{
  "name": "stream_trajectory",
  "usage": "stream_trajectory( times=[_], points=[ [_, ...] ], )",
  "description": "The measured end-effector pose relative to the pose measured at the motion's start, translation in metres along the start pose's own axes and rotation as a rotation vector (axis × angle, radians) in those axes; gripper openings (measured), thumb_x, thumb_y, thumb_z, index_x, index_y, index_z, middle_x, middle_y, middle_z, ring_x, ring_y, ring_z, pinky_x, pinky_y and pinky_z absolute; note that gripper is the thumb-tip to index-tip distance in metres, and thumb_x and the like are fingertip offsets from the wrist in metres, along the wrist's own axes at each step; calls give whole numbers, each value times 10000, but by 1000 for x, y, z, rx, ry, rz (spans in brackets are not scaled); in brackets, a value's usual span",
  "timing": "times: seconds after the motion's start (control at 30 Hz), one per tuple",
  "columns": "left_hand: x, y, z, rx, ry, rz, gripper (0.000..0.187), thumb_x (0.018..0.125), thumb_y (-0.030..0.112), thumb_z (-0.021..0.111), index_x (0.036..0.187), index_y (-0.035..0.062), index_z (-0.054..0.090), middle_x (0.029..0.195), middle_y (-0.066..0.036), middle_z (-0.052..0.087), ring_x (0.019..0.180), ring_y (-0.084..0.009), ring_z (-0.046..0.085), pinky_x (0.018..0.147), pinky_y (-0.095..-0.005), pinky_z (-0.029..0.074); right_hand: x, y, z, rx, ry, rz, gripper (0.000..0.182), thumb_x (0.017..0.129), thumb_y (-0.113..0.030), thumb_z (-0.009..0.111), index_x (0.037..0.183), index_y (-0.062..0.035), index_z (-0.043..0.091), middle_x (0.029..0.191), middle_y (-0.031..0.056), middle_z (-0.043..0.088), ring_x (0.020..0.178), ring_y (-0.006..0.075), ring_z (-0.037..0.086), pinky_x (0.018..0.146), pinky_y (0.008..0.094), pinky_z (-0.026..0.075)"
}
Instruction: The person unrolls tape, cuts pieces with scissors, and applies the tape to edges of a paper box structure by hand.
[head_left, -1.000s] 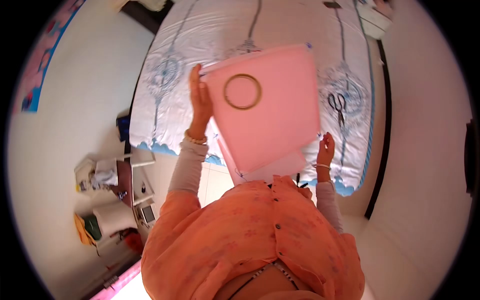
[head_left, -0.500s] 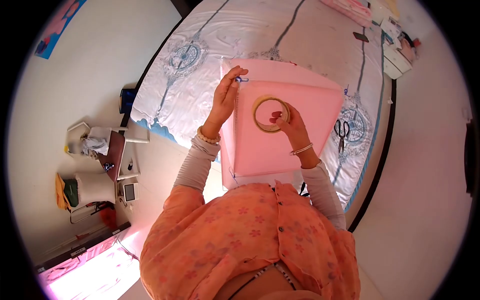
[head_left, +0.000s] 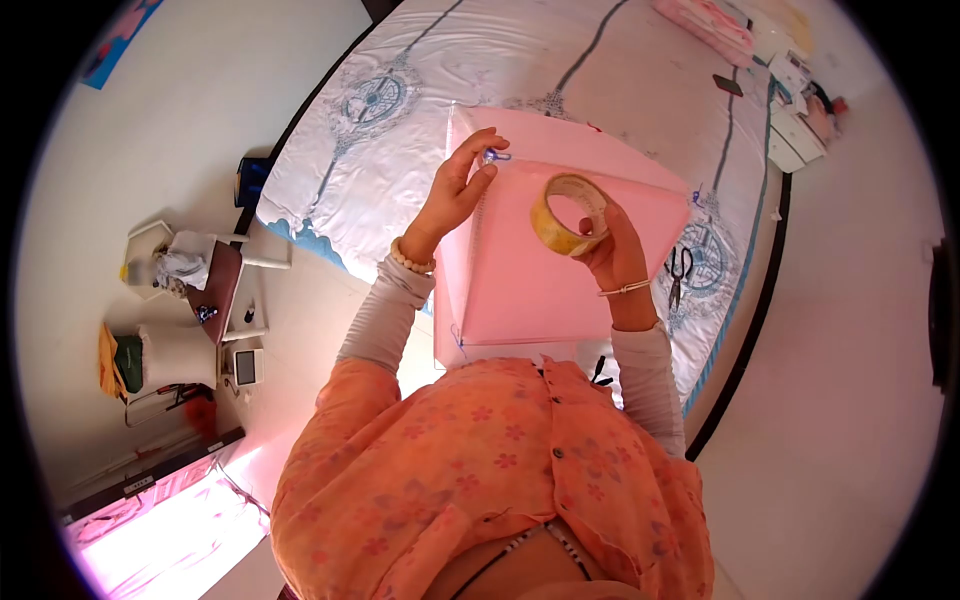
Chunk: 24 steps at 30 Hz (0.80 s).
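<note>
A roll of yellowish tape (head_left: 552, 232) is gripped at its right side by my right hand (head_left: 620, 250), with fingers reaching into the ring. It is tilted above a pink box-like object (head_left: 540, 300) with flat, fabric-looking faces. My left hand (head_left: 452, 200) is at the upper left edge of the pink object, thumb and fingers apart. Between those fingertips a small blue tie (head_left: 495, 156) shows at the corner. More blue ties sit at the right corner (head_left: 697, 196) and lower left corner (head_left: 458, 338).
Black scissors (head_left: 678, 275) lie on the patterned bedspread (head_left: 430, 110) to the right. A dark phone (head_left: 728, 85) and a folded pink cloth (head_left: 705, 30) are farther back. On the left stands a small table (head_left: 222, 285) with things on it.
My right hand has moved the tape roll to the right and tilted it so its outer side shows more. My left thumb has spread from the fingers near the blue tie.
</note>
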<state>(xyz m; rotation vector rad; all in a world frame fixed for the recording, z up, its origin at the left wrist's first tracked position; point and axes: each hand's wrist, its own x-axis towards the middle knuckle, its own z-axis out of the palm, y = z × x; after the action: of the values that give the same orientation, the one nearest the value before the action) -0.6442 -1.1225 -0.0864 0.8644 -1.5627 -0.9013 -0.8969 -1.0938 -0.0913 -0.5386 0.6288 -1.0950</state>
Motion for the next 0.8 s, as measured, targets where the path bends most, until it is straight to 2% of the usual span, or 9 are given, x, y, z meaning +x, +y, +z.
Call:
stream_trajectory(
  times=[0.17,0.23,0.3,0.43,0.57,0.63,0.7,0.73,0.8],
  points=[
    [2,3,2,87,-25,28,376,889,-53,445,1258,14,469,1270,-108,508,1356,-270,303,1111,-386,233,-3,-4,-3,6,-2,41,390,925,-211,521,1268,-31,474,891,54,608,732,126,613,641,322,582],
    [1,0,2,103,19,76,326,874,-14,486,1194,43,518,1224,-87,541,1304,-278,386,1062,-369,296,-4,-7,-4,-18,-50,20,391,916,-195,534,1262,-24,475,898,65,612,732,129,614,650,322,581],
    [-1,-3,2,127,35,87,313,875,-13,484,1181,39,520,1223,-93,538,1300,-286,389,1057,-373,302,-5,-13,-4,101,-107,21,368,909,-168,545,1237,-12,489,924,93,624,733,148,621,655,327,577],
    [-1,4,11,192,108,88,274,865,-12,509,1135,30,524,1199,-113,527,1268,-306,413,1037,-382,326,7,-2,-12,302,-14,66,354,915,-149,532,1236,-7,482,953,114,634,748,178,635,665,348,578],
    [-2,-8,18,280,171,89,288,851,-51,508,1133,6,508,1208,-122,509,1279,-272,399,1038,-357,324,2,-10,0,139,-1,41,401,914,-119,529,1289,-19,428,1011,106,605,852,220,641,725,368,588],
    [-3,-11,20,234,252,100,308,811,-40,597,1094,35,503,1161,-137,514,1219,-293,450,1009,-372,356,-3,-8,6,41,57,23,421,909,-107,530,1303,-15,411,1017,92,580,886,225,635,742,373,590],
    [-3,-13,19,258,252,111,328,793,-42,626,1085,34,498,1165,-144,512,1213,-292,456,1002,-366,363,0,-3,8,-101,102,-52,465,914,-126,540,1331,-8,368,1178,117,510,962,242,616,745,374,590],
    [-2,-14,20,266,261,102,334,786,-39,638,1081,31,498,1165,-145,513,1208,-293,460,999,-364,366,0,0,11,-103,100,-54,465,914,-126,540,1331,-8,368,1178,117,510,962,242,616,745,374,590],
    [-1,-12,19,276,272,98,340,779,-35,649,1077,29,499,1165,-145,514,1204,-294,464,995,-362,368,-3,5,15,-224,169,-203,511,868,-105,607,1321,-10,391,1326,134,387,1081,248,560,760,346,590]
  ],
)
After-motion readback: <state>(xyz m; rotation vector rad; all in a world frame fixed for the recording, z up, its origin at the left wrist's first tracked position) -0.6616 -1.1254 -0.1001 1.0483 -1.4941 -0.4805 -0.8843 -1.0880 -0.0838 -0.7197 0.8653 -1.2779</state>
